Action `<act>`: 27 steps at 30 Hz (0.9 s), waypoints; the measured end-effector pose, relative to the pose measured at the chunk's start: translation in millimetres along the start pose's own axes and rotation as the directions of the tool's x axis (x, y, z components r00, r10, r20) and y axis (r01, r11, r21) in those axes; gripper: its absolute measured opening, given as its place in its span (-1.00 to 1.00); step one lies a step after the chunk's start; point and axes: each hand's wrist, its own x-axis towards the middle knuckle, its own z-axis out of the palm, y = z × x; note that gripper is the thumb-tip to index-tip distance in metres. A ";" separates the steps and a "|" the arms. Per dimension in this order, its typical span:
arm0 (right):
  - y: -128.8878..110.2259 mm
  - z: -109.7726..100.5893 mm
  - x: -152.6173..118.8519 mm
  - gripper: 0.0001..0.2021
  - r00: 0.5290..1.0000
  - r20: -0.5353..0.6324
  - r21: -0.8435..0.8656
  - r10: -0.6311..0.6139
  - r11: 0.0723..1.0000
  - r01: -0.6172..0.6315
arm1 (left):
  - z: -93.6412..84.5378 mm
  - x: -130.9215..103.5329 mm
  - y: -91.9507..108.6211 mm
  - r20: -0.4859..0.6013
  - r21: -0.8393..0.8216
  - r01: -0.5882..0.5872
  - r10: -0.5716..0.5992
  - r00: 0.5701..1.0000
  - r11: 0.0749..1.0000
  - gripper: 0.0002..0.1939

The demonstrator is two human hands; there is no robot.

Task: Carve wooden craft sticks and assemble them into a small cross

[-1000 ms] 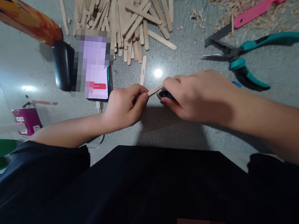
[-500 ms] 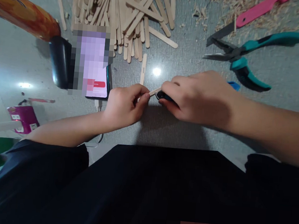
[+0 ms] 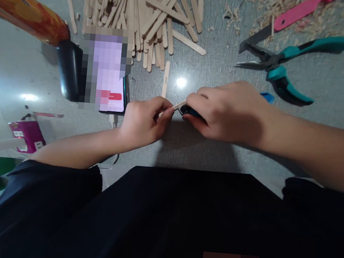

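Note:
My left hand (image 3: 148,121) pinches a wooden craft stick (image 3: 179,105) between thumb and fingertips, its far end reaching toward my right hand (image 3: 221,111). Closed around a black-handled tool (image 3: 190,111), apparently a utility knife, my right hand keeps the tool's tip against or very near the stick. Most of the tool is hidden in the palm. A second craft stick (image 3: 166,79), with a small slot in it, lies on the table just beyond my left fingers.
A heap of craft sticks (image 3: 157,19) lies at the back. Pliers (image 3: 274,63), a pink-handled blade (image 3: 293,17) and wood shavings (image 3: 261,0) occupy the right. At left are a phone (image 3: 111,99), a black case (image 3: 69,72), an orange cylinder (image 3: 28,12) and a purple power adapter (image 3: 26,136).
Both hands keep the same hold on the stick and the tool. The whole view has shifted very slightly; nothing else has visibly moved.

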 end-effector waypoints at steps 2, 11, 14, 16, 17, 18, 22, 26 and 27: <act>1.2 1.0 -0.4 -0.63 1.000 -0.001 -0.002 -0.004 1.000 0.004 | 0.0 -0.1 0.3 -0.006 -0.009 -0.001 0.001 1.000 1.000 -0.69; 2.2 1.8 0.4 -0.65 1.000 -0.016 -0.021 -0.014 1.000 0.014 | 1.6 -1.2 -2.3 -0.022 -0.004 -0.012 0.012 1.000 1.000 -0.74; 1.9 1.6 0.5 -0.62 1.000 -0.003 -0.060 -0.013 0.998 0.012 | 1.3 -1.4 -2.1 -0.011 0.005 -0.003 0.004 1.000 1.000 -0.77; 1.7 2.0 0.1 -0.62 1.000 -0.007 -0.079 -0.018 0.997 0.017 | 0.4 -0.8 -1.4 0.008 0.022 0.002 -0.002 1.000 1.000 -0.77; 1.5 2.2 -0.1 -0.62 1.000 -0.011 -0.083 -0.020 0.996 0.019 | -0.2 -0.2 -1.2 0.019 0.031 -0.005 0.004 1.000 1.000 -0.76; 1.2 2.3 -0.3 -0.63 1.000 -0.014 -0.079 -0.019 0.997 0.018 | -0.9 0.4 -1.2 0.027 0.039 -0.017 0.016 0.999 0.999 -0.75; -1.2 1.5 -0.7 -0.66 1.000 -0.011 -0.008 0.008 1.000 -0.008 | -2.4 1.9 -3.0 0.046 0.052 -0.094 0.091 0.995 0.994 -0.78; -4.1 0.9 -0.6 -0.68 0.999 -0.013 0.022 0.038 0.999 -0.038 | 0.2 0.4 -5.5 0.015 0.055 -0.158 0.158 0.987 0.986 -0.84; -4.4 1.2 -0.6 -0.67 0.999 -0.015 0.019 0.043 0.999 -0.042 | 1.1 -0.2 -5.9 0.008 0.056 -0.173 0.173 0.985 0.983 -0.84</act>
